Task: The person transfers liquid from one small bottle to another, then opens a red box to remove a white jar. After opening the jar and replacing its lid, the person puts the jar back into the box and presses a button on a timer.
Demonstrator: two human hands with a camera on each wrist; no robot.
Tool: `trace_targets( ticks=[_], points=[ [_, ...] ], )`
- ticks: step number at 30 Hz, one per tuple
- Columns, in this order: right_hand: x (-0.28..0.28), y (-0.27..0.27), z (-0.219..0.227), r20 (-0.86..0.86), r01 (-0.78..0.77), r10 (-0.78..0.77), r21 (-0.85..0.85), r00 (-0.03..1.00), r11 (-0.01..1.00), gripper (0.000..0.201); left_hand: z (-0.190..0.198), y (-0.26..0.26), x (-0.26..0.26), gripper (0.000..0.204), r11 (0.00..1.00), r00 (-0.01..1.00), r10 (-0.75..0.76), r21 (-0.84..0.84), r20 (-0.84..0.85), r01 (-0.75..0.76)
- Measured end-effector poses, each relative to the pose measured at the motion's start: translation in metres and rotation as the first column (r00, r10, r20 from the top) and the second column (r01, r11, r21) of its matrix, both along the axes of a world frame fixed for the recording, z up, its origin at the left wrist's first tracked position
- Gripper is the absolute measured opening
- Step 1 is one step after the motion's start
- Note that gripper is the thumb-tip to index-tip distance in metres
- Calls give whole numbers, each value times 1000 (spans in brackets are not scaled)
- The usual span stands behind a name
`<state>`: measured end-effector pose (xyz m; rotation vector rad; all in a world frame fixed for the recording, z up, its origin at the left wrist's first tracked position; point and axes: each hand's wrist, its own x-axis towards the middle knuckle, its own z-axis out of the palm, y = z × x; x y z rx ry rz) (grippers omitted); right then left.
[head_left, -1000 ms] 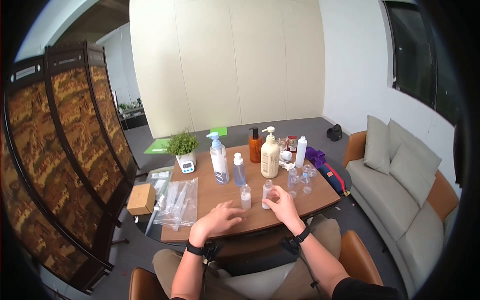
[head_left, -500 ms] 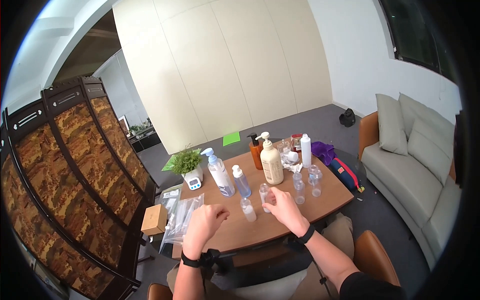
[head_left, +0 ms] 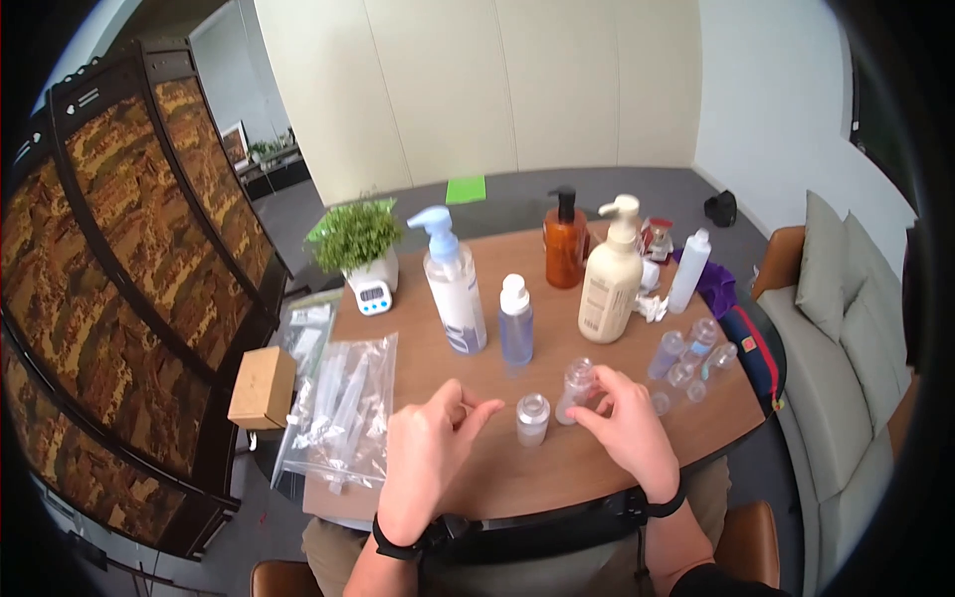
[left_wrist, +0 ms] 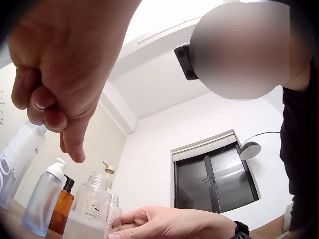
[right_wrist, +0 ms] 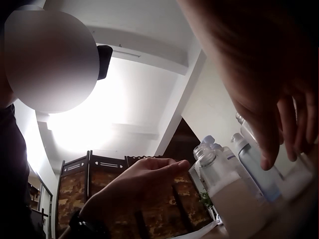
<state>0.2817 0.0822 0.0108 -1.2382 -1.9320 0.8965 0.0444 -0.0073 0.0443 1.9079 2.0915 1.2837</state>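
In the head view my right hand (head_left: 632,433) holds a small clear bottle (head_left: 574,398) by its side, thumb low and fingers behind it. Its neck has no cap. Just left of it stands another small uncapped bottle (head_left: 532,422), partly filled with cloudy liquid. My left hand (head_left: 430,448) hovers left of that bottle, its thumb pointing toward it. In the left wrist view its fingers (left_wrist: 42,107) are curled in with nothing seen between them. A bluish pump bottle (head_left: 515,333) with a white top stands behind the two small bottles.
Tall pump bottles, one white and blue (head_left: 456,298), one amber (head_left: 565,249) and one cream (head_left: 609,289), stand farther back. Several small clear containers (head_left: 699,343) cluster at the right. On the left lie a zip bag (head_left: 348,408), a cardboard box (head_left: 262,388), a timer (head_left: 373,297) and a potted plant (head_left: 358,239).
My left hand has gone from spread fingers beside the cloudy bottle to curled fingers, drawn back left. The right hand stays at its bottle. The head view has shifted and come closer.
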Motion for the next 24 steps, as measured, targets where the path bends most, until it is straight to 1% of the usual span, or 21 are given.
trace_targets(
  ticks=[2,3,4,6,7,9,13,16,18,19,21,22,24],
  points=[
    [-1,4,1,-38,-48,48,-4,998,999,44,2,3,1,37,999,998,45,3,33,-45],
    [-1,5,-3,-50,-61,63,39,997,997,44,-2,5,-3,45,997,996,76,27,-39,-75],
    [-1,5,-5,-47,-69,71,33,996,997,44,-5,6,-4,45,996,996,83,20,-37,-83],
    [-1,5,-7,-86,-72,73,15,994,997,47,-8,6,-4,52,992,992,128,10,-14,-128],
    [-3,6,-10,-85,-78,79,15,993,997,47,-8,6,-3,52,991,991,134,10,-14,-134],
    [-5,6,-18,-144,-81,90,63,985,995,49,-8,5,0,55,991,990,135,9,-29,-134],
    [-10,3,-18,-179,-96,102,37,979,995,49,-10,6,3,54,994,994,110,-7,3,-110],
    [-10,3,-18,-178,-110,120,68,977,992,51,-11,6,4,54,995,995,102,-9,5,-102],
    [-11,0,-15,-265,-122,117,-3,957,992,53,-10,4,5,53,995,995,99,2,7,-99],
    [-11,0,-18,-263,-128,124,0,957,992,53,-10,4,5,53,994,994,105,5,10,-105],
    [-8,2,-25,-327,-122,132,51,936,991,55,-9,2,4,52,995,996,92,25,8,-92],
    [-7,2,-24,-322,-129,140,54,937,990,55,-8,2,4,52,995,995,99,28,13,-100],
    [-6,1,-20,-257,-106,141,146,956,984,54,-6,0,3,52,994,995,100,38,-29,-99]
  ],
)
